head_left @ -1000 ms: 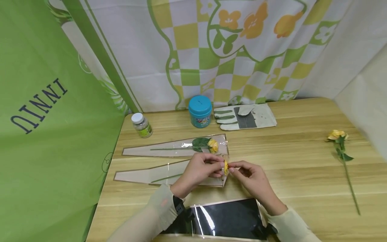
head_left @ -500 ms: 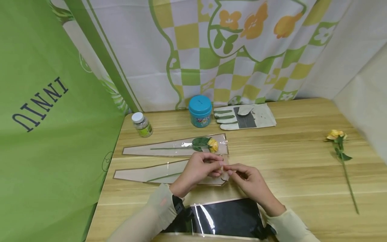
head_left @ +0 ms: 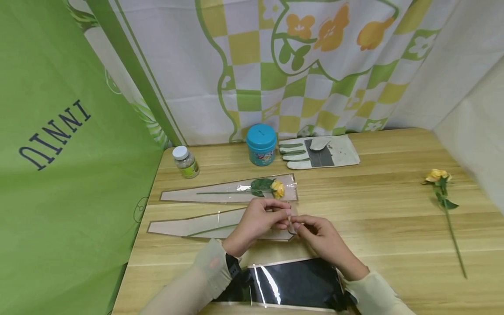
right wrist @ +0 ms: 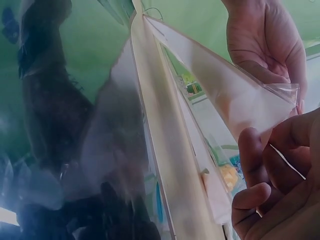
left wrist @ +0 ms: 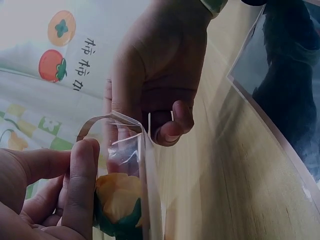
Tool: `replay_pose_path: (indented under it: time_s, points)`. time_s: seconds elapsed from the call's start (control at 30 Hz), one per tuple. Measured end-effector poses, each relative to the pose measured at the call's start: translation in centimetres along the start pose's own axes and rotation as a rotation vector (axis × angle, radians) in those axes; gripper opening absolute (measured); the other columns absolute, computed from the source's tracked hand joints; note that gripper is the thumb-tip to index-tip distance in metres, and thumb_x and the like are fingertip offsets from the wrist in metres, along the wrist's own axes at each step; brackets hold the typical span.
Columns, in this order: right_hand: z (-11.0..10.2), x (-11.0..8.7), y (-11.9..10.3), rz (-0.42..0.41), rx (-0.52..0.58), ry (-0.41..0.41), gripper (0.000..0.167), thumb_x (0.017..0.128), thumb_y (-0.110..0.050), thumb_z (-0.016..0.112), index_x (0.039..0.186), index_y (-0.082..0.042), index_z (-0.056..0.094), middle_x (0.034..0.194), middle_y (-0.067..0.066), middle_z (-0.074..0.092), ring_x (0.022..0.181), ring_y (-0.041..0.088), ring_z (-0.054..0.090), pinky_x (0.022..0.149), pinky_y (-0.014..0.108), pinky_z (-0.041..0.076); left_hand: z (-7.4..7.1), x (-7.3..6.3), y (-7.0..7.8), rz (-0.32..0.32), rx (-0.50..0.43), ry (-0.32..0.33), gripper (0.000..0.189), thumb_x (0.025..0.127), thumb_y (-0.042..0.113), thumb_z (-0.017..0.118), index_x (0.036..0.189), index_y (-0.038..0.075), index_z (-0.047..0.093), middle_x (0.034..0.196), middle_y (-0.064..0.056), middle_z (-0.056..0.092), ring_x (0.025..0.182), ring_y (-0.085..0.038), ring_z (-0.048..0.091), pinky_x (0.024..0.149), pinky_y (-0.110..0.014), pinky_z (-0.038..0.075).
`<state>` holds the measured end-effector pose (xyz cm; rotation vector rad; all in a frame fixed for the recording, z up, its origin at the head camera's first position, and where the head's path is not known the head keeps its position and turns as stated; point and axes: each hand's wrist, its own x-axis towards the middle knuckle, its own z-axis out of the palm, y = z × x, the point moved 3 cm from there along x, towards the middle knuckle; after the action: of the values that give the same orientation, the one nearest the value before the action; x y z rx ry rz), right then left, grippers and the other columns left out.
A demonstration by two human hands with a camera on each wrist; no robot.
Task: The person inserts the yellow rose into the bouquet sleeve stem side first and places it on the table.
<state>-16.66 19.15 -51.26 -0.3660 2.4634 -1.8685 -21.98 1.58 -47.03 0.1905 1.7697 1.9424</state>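
Note:
My left hand (head_left: 264, 221) pinches the wide mouth of a clear flower sleeve (head_left: 173, 227), lifted off the table at that end. Opposite it, my right hand (head_left: 324, 238) holds the mouth's edge between thumb and forefinger. Inside the sleeve lies a yellow artificial rose (left wrist: 117, 200); its green stem (head_left: 214, 230) shows in the head view, while the bloom there is hidden behind my left hand. In the left wrist view, the mouth of the sleeve bulges open above the bloom. Just behind lies a second sleeve (head_left: 181, 195) with another yellow rose (head_left: 277, 189) inside.
A loose yellow rose (head_left: 438, 176) lies at the right. Along the back stand a white-lidded jar (head_left: 187, 162) and a blue tub (head_left: 261, 144), with a work glove (head_left: 320, 152) beside them. A shiny black sheet (head_left: 295, 284) lies in front, under my forearms.
The yellow bloom seen between my hands a second ago is out of sight in the head view, and the stem has slid slightly left. My right hand has shifted a little left.

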Motion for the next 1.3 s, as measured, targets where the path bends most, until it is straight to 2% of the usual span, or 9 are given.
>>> replay_pose_path:
  time_s: [0.27, 0.43, 0.57, 0.67, 0.87, 0.97, 1.1, 1.3]
  points:
    - [0.2, 0.2, 0.2, 0.038, 0.006, -0.057, 0.023, 0.103, -0.009, 0.06, 0.12, 0.003, 0.071, 0.108, 0.01, 0.073, 0.086, 0.025, 0.071, 0.077, 0.031, 0.06, -0.2, 0.0, -0.1, 0.011, -0.02, 0.006, 0.016, 0.093, -0.002, 0.07, 0.107, -0.009, 0.073, 0.09, -0.017, 0.071, 0.069, -0.017, 0.07, 0.064, -0.024, 0.062]
    - [-0.2, 0.1, 0.1, 0.048, -0.012, -0.066, 0.023, 0.105, -0.014, 0.058, 0.121, -0.002, 0.071, 0.106, 0.005, 0.074, 0.086, 0.031, 0.07, 0.077, 0.031, 0.06, -0.7, 0.3, -0.4, 0.023, -0.001, 0.029, 0.015, 0.094, 0.0, 0.071, 0.106, -0.008, 0.074, 0.097, -0.017, 0.071, 0.071, -0.018, 0.071, 0.068, -0.028, 0.063]
    - [-0.5, -0.1, 0.1, 0.042, -0.038, -0.073, 0.022, 0.106, -0.017, 0.058, 0.118, -0.006, 0.073, 0.11, 0.002, 0.074, 0.085, 0.03, 0.07, 0.076, 0.03, 0.059, -1.2, 0.5, -0.7, 0.018, -0.003, 0.042, 0.015, 0.094, 0.0, 0.071, 0.106, -0.008, 0.074, 0.098, -0.021, 0.071, 0.073, -0.019, 0.071, 0.07, -0.03, 0.064]
    - [-0.6, -0.2, 0.1, 0.056, -0.089, -0.064, 0.02, 0.104, -0.022, 0.061, 0.114, -0.011, 0.075, 0.108, -0.002, 0.074, 0.084, 0.024, 0.068, 0.073, 0.028, 0.057, -1.5, 0.7, -0.9, 0.011, -0.008, 0.035, 0.017, 0.094, 0.002, 0.072, 0.108, -0.008, 0.074, 0.098, -0.023, 0.071, 0.074, -0.02, 0.072, 0.071, -0.03, 0.064]
    - [-0.7, 0.2, 0.5, 0.119, -0.167, -0.011, 0.022, 0.101, -0.031, 0.066, 0.104, -0.012, 0.077, 0.087, 0.0, 0.071, 0.075, 0.017, 0.061, 0.064, 0.027, 0.052, -2.0, 0.9, -1.2, 0.012, 0.019, 0.04, 0.021, 0.095, 0.01, 0.073, 0.108, -0.006, 0.074, 0.096, -0.024, 0.072, 0.079, -0.025, 0.074, 0.073, -0.032, 0.064]
    - [-0.6, 0.7, 0.6, 0.149, -0.193, 0.027, 0.022, 0.1, -0.03, 0.068, 0.102, -0.01, 0.077, 0.077, 0.0, 0.068, 0.069, 0.016, 0.06, 0.06, 0.027, 0.051, -3.1, 0.7, -1.4, 0.023, 0.012, 0.044, 0.026, 0.096, 0.011, 0.073, 0.111, -0.01, 0.072, 0.098, -0.026, 0.071, 0.079, -0.024, 0.074, 0.074, -0.033, 0.064]
    - [-0.4, 2.0, 0.5, 0.179, -0.242, 0.068, 0.025, 0.098, -0.031, 0.071, 0.1, -0.007, 0.077, 0.073, -0.001, 0.066, 0.065, 0.016, 0.058, 0.056, 0.027, 0.05, -5.2, 0.3, -1.5, 0.023, -0.006, 0.073, 0.032, 0.096, 0.011, 0.073, 0.117, -0.013, 0.068, 0.1, -0.029, 0.07, 0.077, -0.02, 0.073, 0.075, -0.032, 0.063]
    - [-0.4, 4.5, 0.5, 0.218, -0.299, 0.067, 0.034, 0.097, -0.038, 0.071, 0.098, -0.005, 0.077, 0.074, 0.0, 0.067, 0.064, 0.017, 0.057, 0.051, 0.027, 0.048, -8.0, -0.3, -2.5, -0.02, 0.015, 0.096, 0.033, 0.097, 0.013, 0.072, 0.119, -0.012, 0.067, 0.101, -0.025, 0.07, 0.08, -0.02, 0.073, 0.077, -0.033, 0.063]
